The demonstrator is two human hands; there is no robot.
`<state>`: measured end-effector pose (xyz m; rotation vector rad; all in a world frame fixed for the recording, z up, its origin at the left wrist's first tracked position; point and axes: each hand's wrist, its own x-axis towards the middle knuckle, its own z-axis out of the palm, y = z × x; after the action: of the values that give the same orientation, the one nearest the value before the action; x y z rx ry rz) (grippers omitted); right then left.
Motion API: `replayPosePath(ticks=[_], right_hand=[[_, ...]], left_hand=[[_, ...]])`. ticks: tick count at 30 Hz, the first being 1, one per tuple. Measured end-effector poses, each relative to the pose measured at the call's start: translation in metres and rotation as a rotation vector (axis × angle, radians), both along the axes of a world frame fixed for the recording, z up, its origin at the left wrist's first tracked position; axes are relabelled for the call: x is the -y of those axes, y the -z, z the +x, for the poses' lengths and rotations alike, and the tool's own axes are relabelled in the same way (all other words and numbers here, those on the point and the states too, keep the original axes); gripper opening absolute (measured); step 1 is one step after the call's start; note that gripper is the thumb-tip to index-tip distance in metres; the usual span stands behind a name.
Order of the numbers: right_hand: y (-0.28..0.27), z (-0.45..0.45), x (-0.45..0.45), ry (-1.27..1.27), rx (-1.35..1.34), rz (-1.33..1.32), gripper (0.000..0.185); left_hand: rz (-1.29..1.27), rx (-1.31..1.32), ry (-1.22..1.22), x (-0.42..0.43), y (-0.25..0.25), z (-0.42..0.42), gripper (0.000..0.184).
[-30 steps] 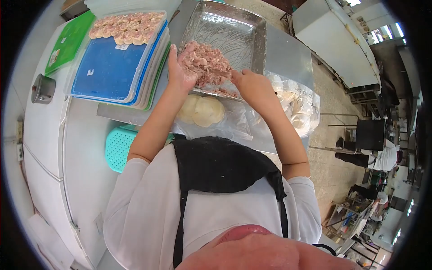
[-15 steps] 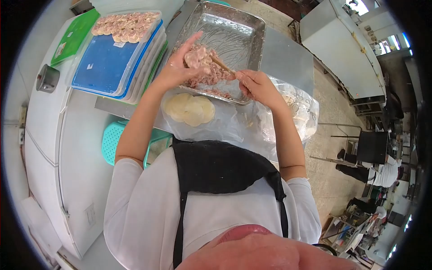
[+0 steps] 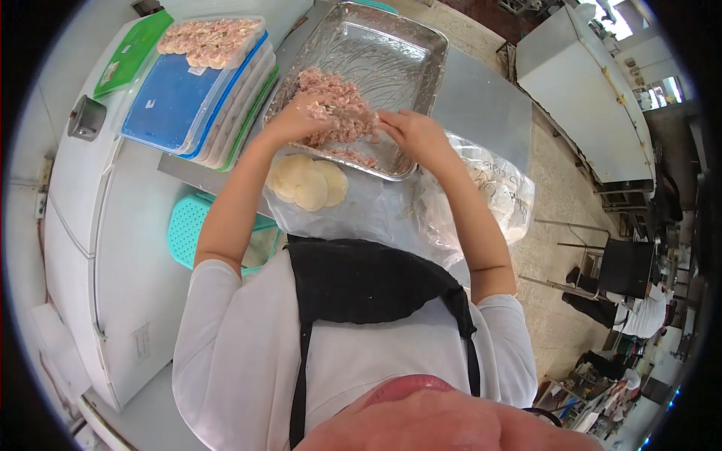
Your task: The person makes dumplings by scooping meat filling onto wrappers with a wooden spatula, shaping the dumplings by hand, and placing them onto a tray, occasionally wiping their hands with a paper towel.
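My left hand (image 3: 297, 120) is curled over the near-left side of the ground meat mixture (image 3: 331, 83), around a meat-filled dumpling wrapper that is mostly hidden. My right hand (image 3: 415, 137) pinches a thin wooden spatula (image 3: 357, 115), its tip reaching toward the left hand. Both hands are over a large metal tray (image 3: 429, 75), where the meat is heaped at the left and smears coat the bottom. Just below the tray, round pale dough wrappers (image 3: 307, 183) lie overlapping on a clear plastic sheet (image 3: 361, 207).
Stacked plastic containers with blue lids (image 3: 173, 105) stand at left, topped by an open box of finished dumplings (image 3: 210, 41). A green lid (image 3: 131, 52) and a metal pot (image 3: 86, 119) sit beyond. Right of the tray lies a plastic bag (image 3: 489, 188). A turquoise basket (image 3: 188, 233) is below.
My left hand has turned and lowered, its fingers curling in from a spread thumb. My right hand has shifted slightly left with the spatula. The dough wrappers lie in a different overlap.
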<state>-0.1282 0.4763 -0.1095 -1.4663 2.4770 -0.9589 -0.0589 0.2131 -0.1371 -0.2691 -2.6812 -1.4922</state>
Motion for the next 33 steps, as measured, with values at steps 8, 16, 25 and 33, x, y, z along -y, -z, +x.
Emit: replayPosePath(ticks=[8, 16, 25, 33], right_hand=[[0.054, -0.014, 0.004, 0.228, -0.272, 0.466, 0.025], [-0.037, 0.009, -0.025, 0.165, 0.209, -0.105, 0.033], [-0.089, 0.042, -0.015, 0.057, -0.105, 0.173, 0.029], [-0.109, 0.055, -0.012, 0.046, -0.190, 0.019, 0.028]], left_hand=[[-0.054, 0.203, -0.204, 0.015, 0.008, 0.002, 0.070], [0.114, -0.141, -0.088, -0.005, -0.074, 0.037, 0.068], [-0.102, -0.240, 0.034, -0.003, -0.065, 0.043, 0.043], [0.045, -0.159, 0.024, 0.005, -0.086, 0.054, 0.056]])
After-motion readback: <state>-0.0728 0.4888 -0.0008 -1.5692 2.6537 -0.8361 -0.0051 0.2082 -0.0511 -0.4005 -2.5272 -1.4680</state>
